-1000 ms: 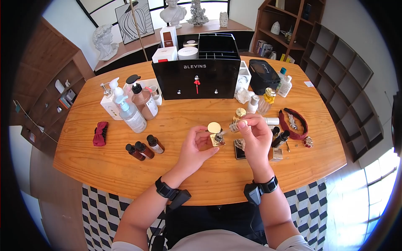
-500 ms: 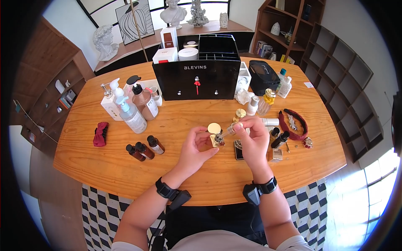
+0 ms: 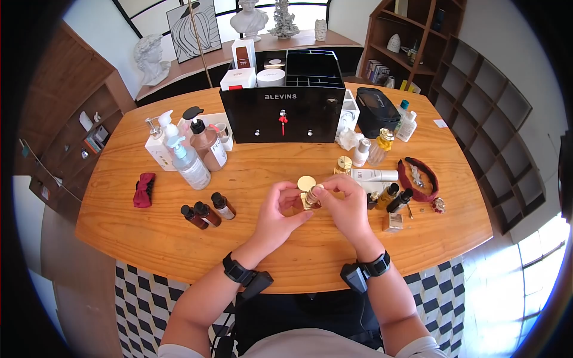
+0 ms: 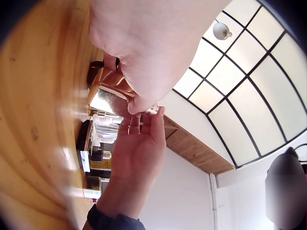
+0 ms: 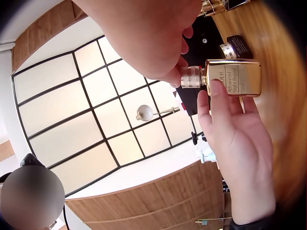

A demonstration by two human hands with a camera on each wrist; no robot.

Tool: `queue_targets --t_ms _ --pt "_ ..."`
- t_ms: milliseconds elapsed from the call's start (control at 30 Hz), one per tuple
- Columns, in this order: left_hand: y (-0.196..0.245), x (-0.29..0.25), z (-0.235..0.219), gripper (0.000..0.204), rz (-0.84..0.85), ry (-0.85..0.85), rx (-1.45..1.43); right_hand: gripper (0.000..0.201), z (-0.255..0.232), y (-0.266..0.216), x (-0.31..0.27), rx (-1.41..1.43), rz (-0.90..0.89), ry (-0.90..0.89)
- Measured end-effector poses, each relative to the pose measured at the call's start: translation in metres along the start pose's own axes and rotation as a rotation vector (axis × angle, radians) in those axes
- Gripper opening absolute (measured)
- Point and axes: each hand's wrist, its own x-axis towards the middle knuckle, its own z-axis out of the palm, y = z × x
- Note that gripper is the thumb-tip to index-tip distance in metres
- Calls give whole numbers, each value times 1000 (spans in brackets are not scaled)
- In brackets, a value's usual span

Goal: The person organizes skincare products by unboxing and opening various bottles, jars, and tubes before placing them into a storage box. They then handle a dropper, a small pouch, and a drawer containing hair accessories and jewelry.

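Note:
In the head view, my left hand grips a gold glass serum bottle, its fingers behind and its thumb along the front. The label reads "Advanced Night Repair" in the right wrist view, where the bottle appears sideways. My right hand pinches the ribbed dropper cap, which sits right at the bottle's neck. The dropper's glass tube does not show. Beside the left fingertips appears a round gold lid. The left wrist view shows mostly the hands, with the bottle partly hidden behind fingers.
Three small brown bottles stand to the left, pump bottles behind them. A black organizer fills the back middle. Right of the hands are a white tube, dark bottles, a small box and a red headband.
My right hand has moved left and brought the dropper, earlier held out of the bottle, into it until the cap meets the neck. The left hand has stayed nearly still.

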Motion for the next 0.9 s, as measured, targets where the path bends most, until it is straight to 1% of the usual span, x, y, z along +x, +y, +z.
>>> queue_targets --t_ms 133,233,333,433,533,633,900 --pt "-2 1 1 63 -30 13 1 22 0 -3 1 -20 99 -5" --pt "2 2 1 64 -27 22 18 25 1 -9 0 -41 99 56" --pt "2 2 0 63 -30 25 24 23 -3 -3 2 -34 77 35" --pt "1 2 0 63 -16 29 20 21 -3 -4 2 -31 28 24" --pt "1 2 0 63 -18 25 26 19 -2 -8 2 -116 -53 41" --pt "1 2 -1 63 -25 21 35 16 -1 -9 2 -192 -168 81" --pt "-2 3 -2 60 5 -7 17 14 -7 -16 2 -179 -292 232"
